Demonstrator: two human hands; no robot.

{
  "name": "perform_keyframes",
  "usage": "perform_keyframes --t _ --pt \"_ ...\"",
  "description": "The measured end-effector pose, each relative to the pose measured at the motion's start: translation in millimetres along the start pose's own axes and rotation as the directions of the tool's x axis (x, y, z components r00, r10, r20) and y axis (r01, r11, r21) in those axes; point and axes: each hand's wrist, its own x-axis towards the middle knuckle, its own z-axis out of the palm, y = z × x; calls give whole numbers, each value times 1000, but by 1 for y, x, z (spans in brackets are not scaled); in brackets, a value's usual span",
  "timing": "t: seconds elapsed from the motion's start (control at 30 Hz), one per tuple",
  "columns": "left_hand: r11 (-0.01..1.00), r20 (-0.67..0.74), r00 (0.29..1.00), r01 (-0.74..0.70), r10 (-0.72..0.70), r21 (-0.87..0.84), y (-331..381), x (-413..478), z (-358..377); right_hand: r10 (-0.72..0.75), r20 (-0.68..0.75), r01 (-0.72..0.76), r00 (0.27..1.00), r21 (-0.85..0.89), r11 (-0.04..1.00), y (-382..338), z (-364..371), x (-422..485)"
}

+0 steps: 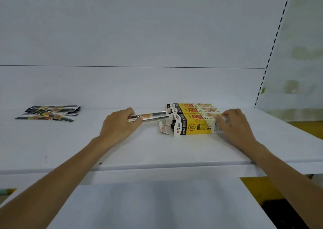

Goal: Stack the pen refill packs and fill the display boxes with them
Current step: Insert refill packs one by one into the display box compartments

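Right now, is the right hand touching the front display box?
Touching. Head view: fingers of the right hand wrap the right end of the front display box, no gap.

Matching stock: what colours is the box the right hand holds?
Yellow, black and white cardboard display box; head view.

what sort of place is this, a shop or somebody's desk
Probably a shop, in the stationery section. The surface is a white shelf with a slotted upright of the retail shelving kind. Yellow display boxes of pen refills lie on it, with loose refill packs further left.
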Motion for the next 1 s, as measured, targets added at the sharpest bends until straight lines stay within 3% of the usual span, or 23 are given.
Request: perform_keyframes --t 0.27,0.47,0.67,0.87,1.0 --pt "995 40 995 -97 97 3 0 1 10 -4 -2 4 1000 -3 1000 -1 0 1" --pt "1000 -1 1000 7 -7 -29 -2 5 15 -13 -15 13 1000 -10 1000 0 1 2" --pt "995 161 982 -95 100 -38 21 8 20 -23 -26 23 999 -16 1000 0 2 2" --pt "982 377 915 -80 140 -170 52 14 36 -31 -28 30 999 -42 999 0 3 1" --pt "965 415 882 -136 221 -225 79 16 45 -48 -22 47 999 -54 997 1 4 1"
